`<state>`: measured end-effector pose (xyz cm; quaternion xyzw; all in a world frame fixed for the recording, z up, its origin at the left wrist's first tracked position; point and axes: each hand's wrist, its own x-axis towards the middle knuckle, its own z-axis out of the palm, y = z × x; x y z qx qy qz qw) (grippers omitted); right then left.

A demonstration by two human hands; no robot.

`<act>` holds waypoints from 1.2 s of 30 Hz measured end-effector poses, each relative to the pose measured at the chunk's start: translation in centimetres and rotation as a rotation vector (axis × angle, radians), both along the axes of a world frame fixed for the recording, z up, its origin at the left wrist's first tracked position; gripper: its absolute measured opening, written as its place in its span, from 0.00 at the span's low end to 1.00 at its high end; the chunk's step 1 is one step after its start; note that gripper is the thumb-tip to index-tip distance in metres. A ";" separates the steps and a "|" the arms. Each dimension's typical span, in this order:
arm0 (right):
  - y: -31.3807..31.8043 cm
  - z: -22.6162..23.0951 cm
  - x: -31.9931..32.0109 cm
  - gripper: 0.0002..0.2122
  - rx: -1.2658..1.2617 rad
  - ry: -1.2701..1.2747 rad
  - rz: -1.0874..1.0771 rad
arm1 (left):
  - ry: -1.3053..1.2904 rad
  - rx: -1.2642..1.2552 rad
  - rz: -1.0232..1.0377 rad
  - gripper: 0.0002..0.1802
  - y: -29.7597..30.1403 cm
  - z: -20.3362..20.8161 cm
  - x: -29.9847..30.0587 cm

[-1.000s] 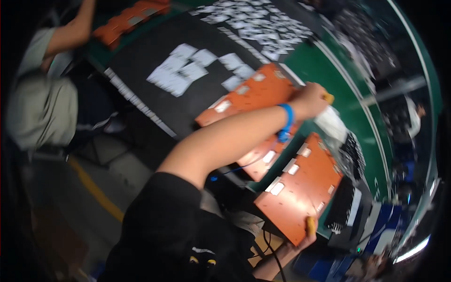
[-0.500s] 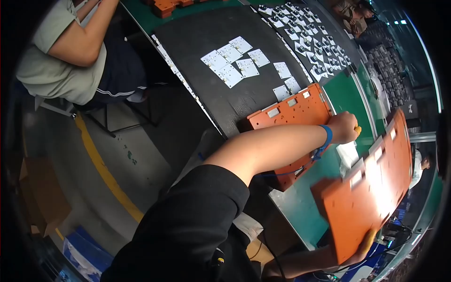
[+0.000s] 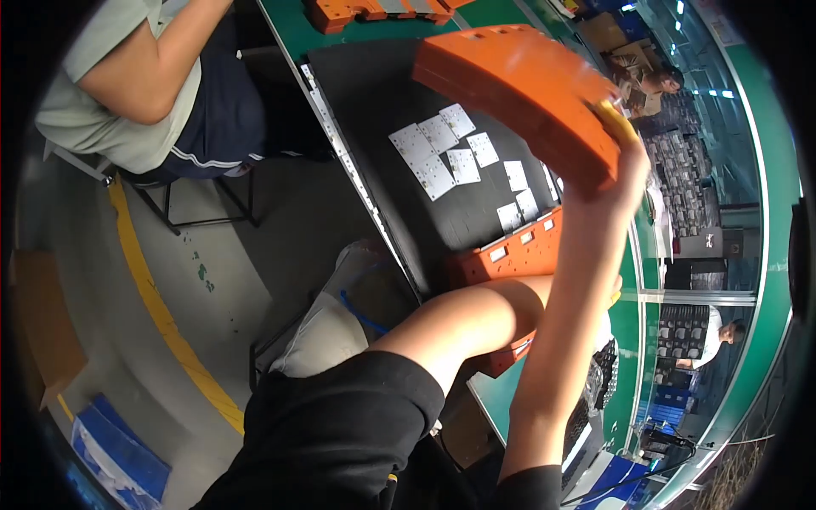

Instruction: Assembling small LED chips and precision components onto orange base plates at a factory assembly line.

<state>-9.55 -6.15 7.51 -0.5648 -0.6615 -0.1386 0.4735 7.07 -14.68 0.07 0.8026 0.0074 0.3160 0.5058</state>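
Observation:
My right hand (image 3: pixel 623 157), with yellow coverings on its fingers, grips the edge of a thick orange fixture plate (image 3: pixel 527 93). The plate is raised and tilted over the far part of the table, its rim slots showing. A second orange fixture (image 3: pixel 501 255), with rectangular cut-outs and small holes, lies on the table below. Across it reaches my left forearm. Of my left hand (image 3: pixel 617 291), only a bit with a yellow fingertip shows past my right forearm; the rest is hidden. White square circuit boards (image 3: pixel 434 176) lie on the black mat (image 3: pixel 382 93) beyond.
Another orange fixture (image 3: pixel 382 10) sits at the far end of the green table (image 3: pixel 285 21). On the left a seated person (image 3: pixel 127 102) is close to the table edge. Cables and a glass partition frame (image 3: pixel 697 297) stand at the right. A cardboard box (image 3: pixel 42 323) is on the floor.
My right hand has swung the orange plate from the lower right up and away, over the mat. It now covers the far boards with dark parts. My left hand has become mostly hidden.

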 end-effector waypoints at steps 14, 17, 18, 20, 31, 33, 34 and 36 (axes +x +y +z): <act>9.7 -3.9 -1.2 0.09 -0.192 1.570 0.163 | 0.047 0.391 0.030 0.06 0.2 -2.1 -3.6; 9.5 -5.6 -1.1 0.10 -0.371 1.452 0.011 | 0.031 0.449 0.012 0.06 0.0 -2.4 -3.4; 9.5 -5.7 -0.9 0.10 -0.433 1.440 0.042 | 0.038 0.451 0.006 0.06 0.0 -2.4 -3.4; 9.3 -5.3 -1.3 0.11 -0.524 1.410 0.054 | 0.037 0.453 0.006 0.06 0.3 -2.0 -3.6; 10.1 -6.7 -1.1 0.14 -0.656 1.336 0.365 | 0.049 0.415 -0.014 0.06 0.8 -1.9 -3.6; 10.2 -6.4 -1.2 0.14 -0.679 1.312 0.378 | 0.052 0.385 -0.004 0.06 0.9 -1.8 -3.6; 10.3 -6.4 -1.5 0.14 -0.678 1.315 0.381 | 0.063 0.384 -0.014 0.06 1.0 -1.6 -3.7; 10.5 -6.6 -2.5 0.15 -0.816 1.208 0.381 | 0.080 0.385 -0.021 0.06 1.4 -1.6 -4.2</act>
